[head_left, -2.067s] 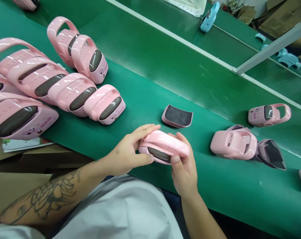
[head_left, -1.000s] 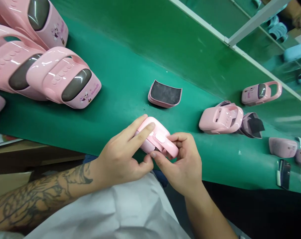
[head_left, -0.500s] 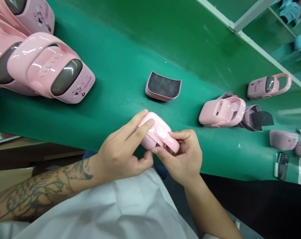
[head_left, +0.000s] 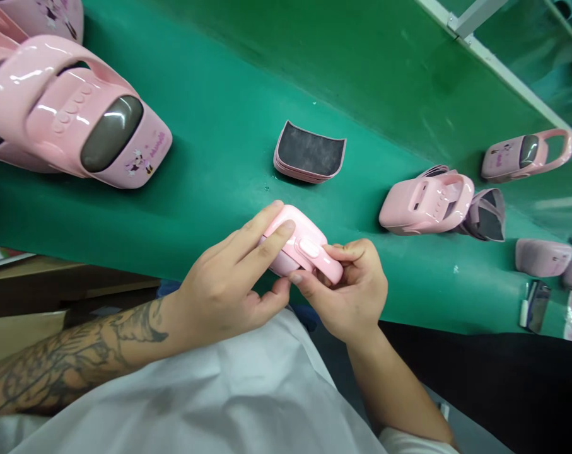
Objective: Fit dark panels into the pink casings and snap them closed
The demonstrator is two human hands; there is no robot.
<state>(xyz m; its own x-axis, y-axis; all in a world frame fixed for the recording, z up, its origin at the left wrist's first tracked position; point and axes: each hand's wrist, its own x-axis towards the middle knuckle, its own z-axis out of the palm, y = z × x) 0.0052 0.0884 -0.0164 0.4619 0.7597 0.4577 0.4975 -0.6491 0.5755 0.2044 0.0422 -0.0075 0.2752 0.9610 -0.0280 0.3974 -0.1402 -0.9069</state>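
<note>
Near the table's front edge both hands hold a small glossy pink plastic device [head_left: 301,226] with a loop handle and a pale oval button on its side. My left hand [head_left: 233,271] grips its body, two fingers lying over the top and the thumb low at the near side. At the handle end, my right hand [head_left: 354,287] pinches the device between thumb and fingers. Its underside is hidden by the hands. Just beyond lies a stack of curved, dark-faced panels with pink edges [head_left: 310,151].
Several pink devices with dark windows [head_left: 113,132] lie at the left of the green table [head_left: 210,151]. To the right sit another pink device [head_left: 425,205], more curved panels [head_left: 487,214], a pink device by the back wall [head_left: 507,157] and a dark flat object [head_left: 537,307].
The view has shifted slightly, so surrounding things appear displaced. Both hands keep their hold on the pink device, which has hardly moved between them.
</note>
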